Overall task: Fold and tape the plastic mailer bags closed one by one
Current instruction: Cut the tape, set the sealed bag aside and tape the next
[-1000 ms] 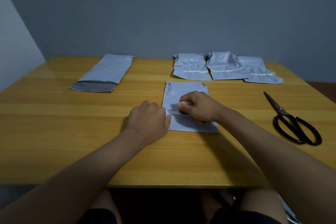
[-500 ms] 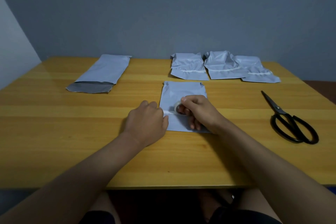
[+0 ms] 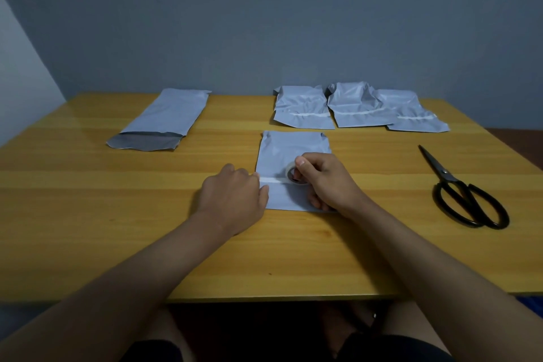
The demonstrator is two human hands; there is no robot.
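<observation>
folded mailer bag [image 3: 289,153] flat on the worktop [image 3: 88,214], centre. left hand [image 3: 233,195] knuckles up at the bag's left edge, fingers curled, tips pinning the free end of the tape strip [image 3: 271,180]. right hand [image 3: 324,182] on the bag's right half, fingers and thumb wrapped round the tape roll [image 3: 292,176], forearm angled in from lower right. beyond the bag: three taped bags [image 3: 355,109]. far left of the bag: unfolded mailer [image 3: 164,117]. right of the bag: scissors [image 3: 461,191].
</observation>
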